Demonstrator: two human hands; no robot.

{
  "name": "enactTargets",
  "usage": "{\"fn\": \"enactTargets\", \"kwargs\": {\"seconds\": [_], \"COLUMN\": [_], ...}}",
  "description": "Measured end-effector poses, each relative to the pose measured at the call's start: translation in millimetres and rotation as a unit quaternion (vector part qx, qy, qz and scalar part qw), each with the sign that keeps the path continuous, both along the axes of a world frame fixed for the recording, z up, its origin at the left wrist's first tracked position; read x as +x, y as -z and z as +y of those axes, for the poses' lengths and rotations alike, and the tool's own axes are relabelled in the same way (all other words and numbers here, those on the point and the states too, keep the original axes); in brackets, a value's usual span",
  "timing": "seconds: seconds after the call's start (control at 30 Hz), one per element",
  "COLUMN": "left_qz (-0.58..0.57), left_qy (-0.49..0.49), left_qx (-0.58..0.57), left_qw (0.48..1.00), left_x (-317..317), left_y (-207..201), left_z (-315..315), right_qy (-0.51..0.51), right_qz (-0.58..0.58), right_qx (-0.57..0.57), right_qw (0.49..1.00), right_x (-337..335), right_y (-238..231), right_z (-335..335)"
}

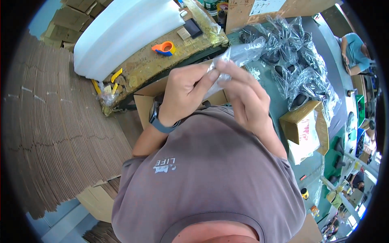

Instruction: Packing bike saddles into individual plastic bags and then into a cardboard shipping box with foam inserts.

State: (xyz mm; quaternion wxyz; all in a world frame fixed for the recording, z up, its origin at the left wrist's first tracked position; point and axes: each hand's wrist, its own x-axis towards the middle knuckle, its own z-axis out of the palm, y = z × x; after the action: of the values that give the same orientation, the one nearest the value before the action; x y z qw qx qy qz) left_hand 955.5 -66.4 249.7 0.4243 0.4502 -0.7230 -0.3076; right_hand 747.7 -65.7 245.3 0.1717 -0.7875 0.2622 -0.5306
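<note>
With the left hand (184,91), a clear plastic bag (242,54) is pinched thumb-to-finger; the right hand (249,91) is blurred beside it, so no clue if anything's gripped. Bag's held above the torso, near bagged dark parts (288,58) on the green table (272,96). Thin film could probably be torn if tugged too hard.

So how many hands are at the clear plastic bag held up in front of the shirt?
2. The left hand, watch on its wrist, pinches the clear plastic bag; the blurred right hand is at the bag's right side. I see no others there.
</note>
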Motion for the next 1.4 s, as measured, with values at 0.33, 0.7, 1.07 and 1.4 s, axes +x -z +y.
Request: {"fn": "enactTargets", "kwargs": {"seconds": [0.33, 0.7, 1.07, 1.4], "left_qz": [0.094, 0.066, 0.038, 0.389], "left_qy": [-0.089, 0.117, -0.195, -0.193], "left_qx": [-0.053, -0.066, -0.117, 0.281], "left_qw": [0.99, 0.989, 0.973, 0.856], "left_x": [9.7, -31.4, 57.0, 32.7], "left_y": [2.4, 69.1, 97.9, 190.1], "left_z": [33.8, 83.1, 85.1, 7.4], "right_qy": [-0.105, -0.147, -0.214, -0.103], "right_qz": [0.282, 0.356, -0.106, -0.311], "right_qx": [0.207, 0.275, 0.707, 0.68], "right_qw": [0.931, 0.881, 0.666, 0.655], "right_x": [26.8, 132.6, 105.6, -101.3], "right_y": [91.8, 203.6, 220.7, 168.7], "right_z": [9.8, 21.0, 13.9, 48.9]}}
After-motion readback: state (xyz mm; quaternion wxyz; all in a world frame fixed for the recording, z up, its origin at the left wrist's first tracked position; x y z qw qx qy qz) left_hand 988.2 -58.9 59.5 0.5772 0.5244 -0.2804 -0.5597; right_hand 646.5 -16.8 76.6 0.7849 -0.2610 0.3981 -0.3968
